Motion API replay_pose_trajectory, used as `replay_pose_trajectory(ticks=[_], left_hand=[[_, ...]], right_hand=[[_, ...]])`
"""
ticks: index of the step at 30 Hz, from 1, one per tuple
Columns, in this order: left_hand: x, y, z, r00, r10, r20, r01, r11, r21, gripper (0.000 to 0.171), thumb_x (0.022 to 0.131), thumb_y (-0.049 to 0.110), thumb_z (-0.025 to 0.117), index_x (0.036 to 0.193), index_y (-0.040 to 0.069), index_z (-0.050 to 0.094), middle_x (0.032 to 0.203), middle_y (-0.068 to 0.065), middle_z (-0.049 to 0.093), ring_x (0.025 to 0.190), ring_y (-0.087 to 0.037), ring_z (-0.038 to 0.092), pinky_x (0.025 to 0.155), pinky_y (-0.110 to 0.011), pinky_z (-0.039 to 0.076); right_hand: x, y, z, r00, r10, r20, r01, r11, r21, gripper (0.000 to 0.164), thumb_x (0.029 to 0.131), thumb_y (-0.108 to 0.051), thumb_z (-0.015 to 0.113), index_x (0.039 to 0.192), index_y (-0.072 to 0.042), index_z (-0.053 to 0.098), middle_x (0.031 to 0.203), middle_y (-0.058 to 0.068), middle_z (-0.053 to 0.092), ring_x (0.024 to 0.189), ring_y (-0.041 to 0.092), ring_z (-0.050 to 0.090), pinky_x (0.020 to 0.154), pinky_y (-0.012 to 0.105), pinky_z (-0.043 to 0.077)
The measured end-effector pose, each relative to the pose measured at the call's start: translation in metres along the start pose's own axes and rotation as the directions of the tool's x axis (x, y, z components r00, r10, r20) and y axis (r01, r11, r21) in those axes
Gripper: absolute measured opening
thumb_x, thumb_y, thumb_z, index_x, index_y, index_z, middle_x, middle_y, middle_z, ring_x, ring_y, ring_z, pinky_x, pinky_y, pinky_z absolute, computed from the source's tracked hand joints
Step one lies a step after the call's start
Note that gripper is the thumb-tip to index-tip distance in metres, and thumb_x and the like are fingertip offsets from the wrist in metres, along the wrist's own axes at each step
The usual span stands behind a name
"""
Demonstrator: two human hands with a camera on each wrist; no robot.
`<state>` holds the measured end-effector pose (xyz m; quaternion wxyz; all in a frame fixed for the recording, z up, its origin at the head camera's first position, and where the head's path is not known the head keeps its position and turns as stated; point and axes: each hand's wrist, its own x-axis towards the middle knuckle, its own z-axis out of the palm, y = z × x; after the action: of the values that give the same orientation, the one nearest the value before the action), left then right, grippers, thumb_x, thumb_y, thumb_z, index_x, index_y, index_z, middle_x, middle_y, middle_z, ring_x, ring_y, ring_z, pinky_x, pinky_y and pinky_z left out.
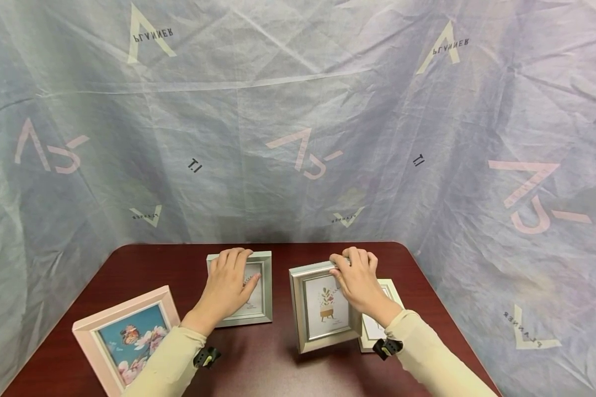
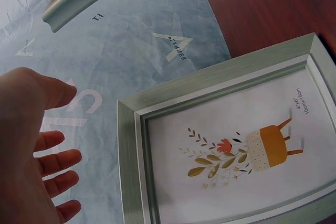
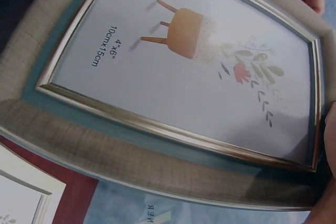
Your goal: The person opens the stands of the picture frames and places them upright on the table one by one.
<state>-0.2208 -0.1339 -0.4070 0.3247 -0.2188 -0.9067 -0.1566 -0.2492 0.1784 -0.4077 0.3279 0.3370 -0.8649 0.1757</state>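
On the left, a pale green picture frame [image 1: 267,286] stands upright on the table. My left hand [image 1: 225,284] is just in front of its top edge. In the left wrist view, the left fingers [image 2: 60,158] and thumb are spread, with a gap between them and the green picture frame [image 2: 128,166]. My right hand [image 1: 358,280] grips the top right of a silver-beige picture frame [image 1: 298,314], which leans a little. Its print of a potted plant on a stool-like stand fills the right wrist view [image 3: 184,72]. The right fingertips are partly hidden behind that frame.
A pink picture frame [image 1: 91,344] with a butterfly-and-blossom picture stands at the left, partly covered by my left sleeve. A cream picture frame [image 1: 389,289] sits behind my right wrist. The dark red table [image 1: 258,364] ends at a hanging grey-blue cloth [image 1: 298,165].
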Motion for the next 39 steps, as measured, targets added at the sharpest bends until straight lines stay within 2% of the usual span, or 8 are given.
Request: replay_pose_trajectory(ticks=[8,13,15,19,21,25,31,39], left_hand=[[0.0,-0.001,-0.001,1.0,0.017,0.002,-0.017,1.0,0.015,0.05,0.089,0.024,0.073,0.126,-0.003,0.054,0.119,-0.017,0.054,0.112,-0.038,0.047,0.087,-0.055,0.039],[0.0,-0.002,-0.001,0.999,0.032,0.007,-0.032,0.999,0.021,0.05,0.089,0.024,0.072,0.127,-0.004,0.054,0.12,-0.017,0.054,0.111,-0.038,0.047,0.088,-0.055,0.039],[-0.001,-0.002,-0.001,0.999,0.035,0.013,-0.036,0.999,0.024,0.05,0.089,0.024,0.072,0.127,-0.003,0.055,0.12,-0.017,0.054,0.112,-0.038,0.047,0.089,-0.055,0.039],[-0.001,-0.001,-0.002,0.999,0.043,0.022,-0.043,0.999,0.021,0.05,0.089,0.023,0.073,0.127,-0.003,0.055,0.12,-0.017,0.054,0.113,-0.038,0.048,0.089,-0.054,0.039],[-0.001,0.0,-0.002,0.999,0.047,0.024,-0.047,0.999,0.021,0.05,0.088,0.023,0.073,0.127,-0.003,0.055,0.12,-0.017,0.054,0.112,-0.038,0.048,0.089,-0.054,0.039],[-0.001,0.0,-0.002,0.998,0.055,0.027,-0.056,0.998,0.025,0.05,0.088,0.023,0.073,0.127,-0.002,0.055,0.12,-0.017,0.054,0.112,-0.037,0.048,0.088,-0.053,0.039],[-0.002,0.0,0.0,0.997,0.077,0.023,-0.078,0.996,0.031,0.05,0.088,0.024,0.073,0.126,-0.002,0.055,0.12,-0.016,0.055,0.112,-0.037,0.049,0.089,-0.054,0.04],[-0.003,0.002,-0.001,0.995,0.095,0.031,-0.097,0.994,0.044,0.05,0.087,0.024,0.074,0.127,-0.001,0.055,0.122,-0.016,0.055,0.112,-0.037,0.049,0.088,-0.053,0.04]], right_hand=[[0.003,-0.002,-0.006,0.997,-0.06,0.049,0.058,0.998,0.038,0.054,0.103,-0.049,0.024,0.111,-0.01,0.061,0.104,0.013,0.047,0.099,0.036,0.041,0.088,0.06,0.022],[0.005,-0.003,-0.013,0.988,-0.103,0.117,0.096,0.994,0.058,0.054,0.102,-0.048,0.025,0.113,-0.01,0.061,0.105,0.013,0.046,0.1,0.036,0.041,0.089,0.06,0.023],[0.006,-0.004,-0.017,0.982,-0.107,0.155,0.097,0.993,0.068,0.046,0.103,-0.045,0.032,0.114,-0.011,0.061,0.106,0.012,0.046,0.101,0.035,0.041,0.091,0.062,0.022],[0.009,-0.007,-0.025,0.965,-0.115,0.235,0.099,0.992,0.083,0.024,0.099,-0.029,0.055,0.114,-0.011,0.062,0.106,0.01,0.046,0.101,0.033,0.041,0.093,0.063,0.023],[0.01,-0.008,-0.029,0.954,-0.13,0.269,0.113,0.991,0.076,0.021,0.095,-0.022,0.063,0.113,-0.013,0.062,0.105,0.008,0.046,0.101,0.032,0.042,0.092,0.061,0.024],[0.011,-0.009,-0.036,0.931,-0.183,0.317,0.174,0.983,0.056,0.023,0.09,-0.022,0.069,0.112,-0.016,0.063,0.103,0.004,0.047,0.099,0.027,0.044,0.09,0.057,0.027],[0.011,-0.005,-0.042,0.903,-0.27,0.333,0.275,0.961,0.032,0.027,0.087,-0.025,0.073,0.112,-0.02,0.065,0.104,0.001,0.05,0.102,0.025,0.046,0.09,0.054,0.028],[0.012,-0.001,-0.047,0.874,-0.389,0.292,0.417,0.908,-0.039,0.031,0.08,-0.033,0.077,0.108,-0.024,0.068,0.103,0.002,0.054,0.102,0.024,0.05,0.091,0.057,0.031]])
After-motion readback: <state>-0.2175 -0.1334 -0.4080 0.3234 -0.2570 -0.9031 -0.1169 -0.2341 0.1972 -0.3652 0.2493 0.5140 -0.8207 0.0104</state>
